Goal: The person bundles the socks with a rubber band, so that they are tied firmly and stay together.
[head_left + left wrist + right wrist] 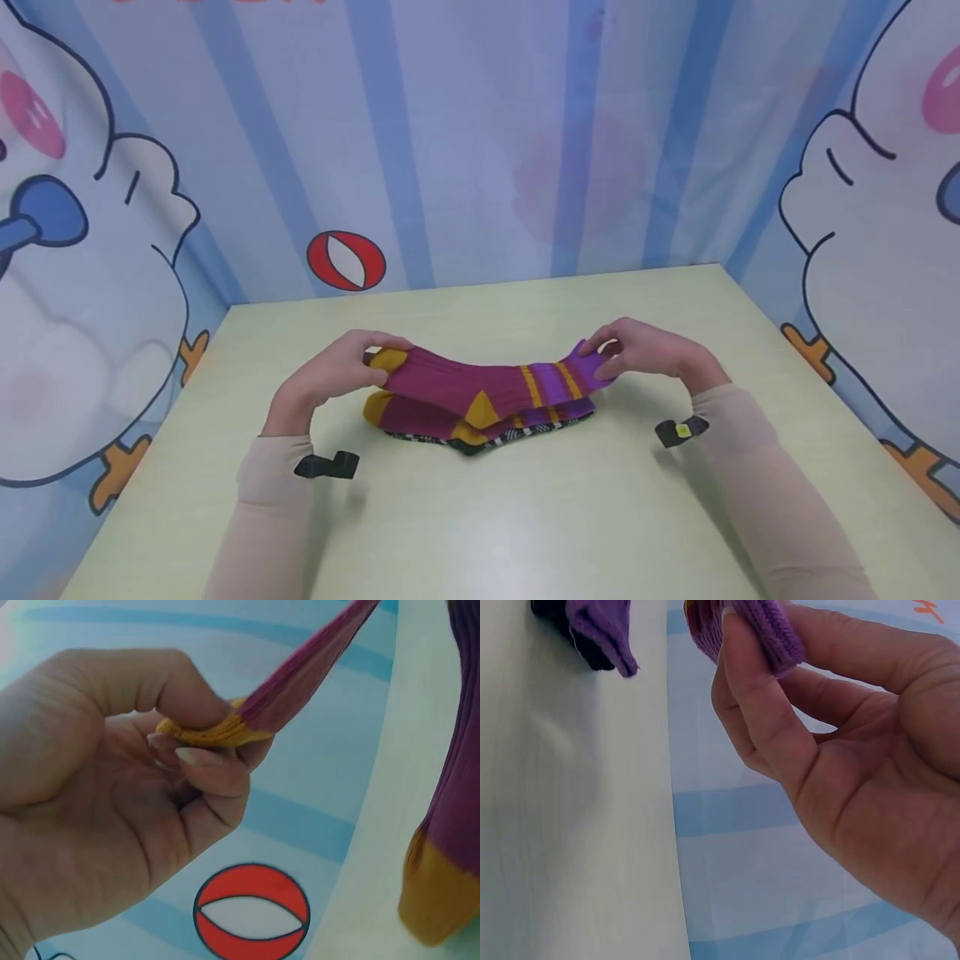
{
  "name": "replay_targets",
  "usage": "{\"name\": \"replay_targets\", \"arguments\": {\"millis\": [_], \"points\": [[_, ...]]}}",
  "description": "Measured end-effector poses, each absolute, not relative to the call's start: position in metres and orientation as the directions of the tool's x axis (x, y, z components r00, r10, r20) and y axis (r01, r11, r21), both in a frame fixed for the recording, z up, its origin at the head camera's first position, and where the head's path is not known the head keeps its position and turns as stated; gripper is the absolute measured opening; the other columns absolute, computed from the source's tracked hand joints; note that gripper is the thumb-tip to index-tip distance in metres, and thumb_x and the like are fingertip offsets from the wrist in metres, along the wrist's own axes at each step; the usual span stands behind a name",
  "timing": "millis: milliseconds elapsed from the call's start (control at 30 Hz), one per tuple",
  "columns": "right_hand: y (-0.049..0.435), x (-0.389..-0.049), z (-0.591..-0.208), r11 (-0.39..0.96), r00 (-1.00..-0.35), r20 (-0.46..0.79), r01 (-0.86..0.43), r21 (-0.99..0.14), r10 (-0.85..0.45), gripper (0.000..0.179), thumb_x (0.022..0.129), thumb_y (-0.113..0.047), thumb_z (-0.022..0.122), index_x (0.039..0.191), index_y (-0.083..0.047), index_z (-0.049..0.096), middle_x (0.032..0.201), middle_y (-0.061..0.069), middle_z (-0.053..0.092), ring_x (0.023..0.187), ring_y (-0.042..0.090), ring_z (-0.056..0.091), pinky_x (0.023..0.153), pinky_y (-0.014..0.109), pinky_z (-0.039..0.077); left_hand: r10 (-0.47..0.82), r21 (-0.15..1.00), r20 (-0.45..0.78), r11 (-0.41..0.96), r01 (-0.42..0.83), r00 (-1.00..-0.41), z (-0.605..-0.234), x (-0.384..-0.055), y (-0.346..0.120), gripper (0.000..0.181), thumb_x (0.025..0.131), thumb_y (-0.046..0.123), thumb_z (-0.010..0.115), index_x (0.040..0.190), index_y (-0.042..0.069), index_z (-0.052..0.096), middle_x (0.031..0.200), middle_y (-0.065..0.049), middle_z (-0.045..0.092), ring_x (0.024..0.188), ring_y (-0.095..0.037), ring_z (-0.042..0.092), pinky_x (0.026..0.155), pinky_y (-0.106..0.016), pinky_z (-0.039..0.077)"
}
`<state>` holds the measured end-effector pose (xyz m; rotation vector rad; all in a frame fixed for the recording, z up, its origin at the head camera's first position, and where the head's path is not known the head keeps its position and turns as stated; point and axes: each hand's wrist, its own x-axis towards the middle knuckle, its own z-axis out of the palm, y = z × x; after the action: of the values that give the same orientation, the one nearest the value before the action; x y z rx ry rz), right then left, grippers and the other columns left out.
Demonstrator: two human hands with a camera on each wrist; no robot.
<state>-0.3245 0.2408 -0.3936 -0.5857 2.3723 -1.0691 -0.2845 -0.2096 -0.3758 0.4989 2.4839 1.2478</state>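
Note:
A maroon sock (442, 379) with mustard toe and heel and a purple striped cuff is stretched between both hands, raised above the table. My left hand (340, 367) pinches its mustard toe (214, 735) between thumb and fingers. At the other end, my right hand (648, 354) pinches the purple cuff (769, 634). Beneath lies a second matching sock (416, 415), its mustard toe (435, 900) showing in the left wrist view. Under that one is a black-and-white patterned sock (468, 448), mostly hidden.
The pale table (510, 525) meets a striped blue backdrop (472, 167) at its far edge. Cartoon figures are printed on the side panels. Each sleeve carries a small black wrist camera (327, 465).

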Motion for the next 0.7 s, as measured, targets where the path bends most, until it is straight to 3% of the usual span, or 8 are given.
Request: {"name": "replay_targets", "arguments": {"millis": [233,500,700], "points": [[0.23,-0.32,-0.396,0.611,-0.78,-0.251,-0.204,-0.765,-0.574,0.039,0.086,-0.01,0.075,0.124,-0.003,0.068,0.119,0.012,0.065,0.103,0.025,0.064,0.089,0.041,0.052,0.497,0.779,-0.135,0.588,0.218,-0.857,-0.375,-0.285,-0.231,0.049,0.088,-0.001,0.06,0.136,0.009,0.061,0.13,-0.013,0.058,0.096,-0.026,0.065,0.083,-0.038,0.05],[0.222,-0.318,-0.398,0.64,-0.758,-0.271,-0.24,-0.73,-0.594,0.036,0.086,-0.008,0.076,0.121,-0.006,0.07,0.113,0.008,0.068,0.1,0.023,0.064,0.089,0.04,0.051,0.525,0.732,-0.184,0.637,0.241,-0.831,-0.378,-0.286,-0.234,0.049,0.088,-0.003,0.064,0.135,0.011,0.064,0.129,-0.012,0.058,0.107,-0.03,0.051,0.08,-0.038,0.049],[0.218,-0.321,-0.404,0.663,-0.756,-0.295,-0.235,-0.711,-0.584,0.036,0.085,-0.008,0.076,0.121,-0.004,0.07,0.114,0.009,0.067,0.101,0.024,0.063,0.088,0.039,0.052,0.509,0.702,-0.226,0.676,0.223,-0.83,-0.39,-0.291,-0.232,0.047,0.089,0.0,0.065,0.135,0.013,0.064,0.132,-0.012,0.056,0.117,-0.033,0.045,0.086,-0.04,0.048]]}}
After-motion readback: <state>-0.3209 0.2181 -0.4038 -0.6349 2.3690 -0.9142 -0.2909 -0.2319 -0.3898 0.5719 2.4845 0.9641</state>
